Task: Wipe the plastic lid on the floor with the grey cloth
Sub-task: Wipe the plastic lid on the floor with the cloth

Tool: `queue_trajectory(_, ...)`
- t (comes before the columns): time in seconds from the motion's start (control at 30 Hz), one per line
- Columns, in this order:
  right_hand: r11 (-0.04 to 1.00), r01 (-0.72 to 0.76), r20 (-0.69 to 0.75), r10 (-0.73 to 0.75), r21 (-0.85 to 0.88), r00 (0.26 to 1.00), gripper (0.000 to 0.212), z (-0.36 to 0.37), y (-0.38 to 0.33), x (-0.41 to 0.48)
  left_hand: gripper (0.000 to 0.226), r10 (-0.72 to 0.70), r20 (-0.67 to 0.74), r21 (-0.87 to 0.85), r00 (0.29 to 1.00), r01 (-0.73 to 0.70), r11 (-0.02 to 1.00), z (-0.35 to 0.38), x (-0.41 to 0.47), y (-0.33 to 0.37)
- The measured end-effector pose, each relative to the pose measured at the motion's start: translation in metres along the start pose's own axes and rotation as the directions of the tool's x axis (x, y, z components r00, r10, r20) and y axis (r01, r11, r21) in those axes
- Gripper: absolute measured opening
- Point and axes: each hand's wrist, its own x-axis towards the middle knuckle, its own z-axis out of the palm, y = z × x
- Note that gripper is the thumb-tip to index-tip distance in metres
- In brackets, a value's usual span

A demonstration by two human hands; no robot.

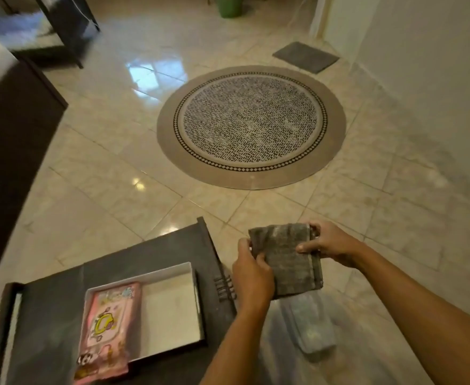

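Note:
I hold a folded grey cloth [286, 259] in the air with both hands. My left hand [252, 276] grips its lower left edge, and my right hand [328, 243] pinches its upper right corner. Below the cloth, a clear plastic lid [309, 323] lies flat on the tiled floor, its upper end hidden by the cloth. Neither hand touches the lid.
A low dark table [156, 254] stands at the lower left, bearing a white tray [172, 309] with a pink wet-wipes pack [109, 329]. A round patterned rug [252, 126] lies ahead, a grey mat [306, 56] beyond it. Dark furniture [11, 151] stands left, a wall right.

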Motion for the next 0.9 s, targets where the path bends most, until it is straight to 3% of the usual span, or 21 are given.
queue_trajectory(0.23, 0.985, -0.090, 0.038, 0.097, -0.146, 0.995, 0.038, -0.018, 0.136, 0.043, 0.025, -0.065, -0.001, 0.034, 0.998, 0.065, 0.997, 0.111, -0.003, -0.117)
queue_trajectory(0.43, 0.967, -0.058, 0.036, 0.069, -0.248, 0.997, 0.034, 0.001, 0.219, 0.046, 0.023, -0.035, 0.069, 0.003, 0.997, 0.035, 0.999, 0.146, -0.017, -0.210)
queue_trajectory(0.6, 0.987, -0.077, -0.045, 0.071, -0.140, 0.996, 0.029, 0.019, 0.277, 0.013, 0.025, -0.046, 0.173, -0.023, 0.984, 0.051, 0.998, 0.145, -0.058, -0.256)
queue_trajectory(0.77, 0.962, -0.165, -0.168, 0.129, -0.218, 0.977, 0.031, 0.015, 0.297, -0.006, 0.020, -0.040, 0.274, 0.160, 0.961, -0.005, 0.987, 0.146, -0.070, -0.280)
queue_trajectory(0.9, 0.936, -0.205, -0.146, 0.169, -0.287, 0.975, 0.038, 0.014, 0.303, 0.008, 0.024, 0.045, 0.441, 0.379, 0.897, -0.231, 0.896, 0.155, -0.042, -0.264)
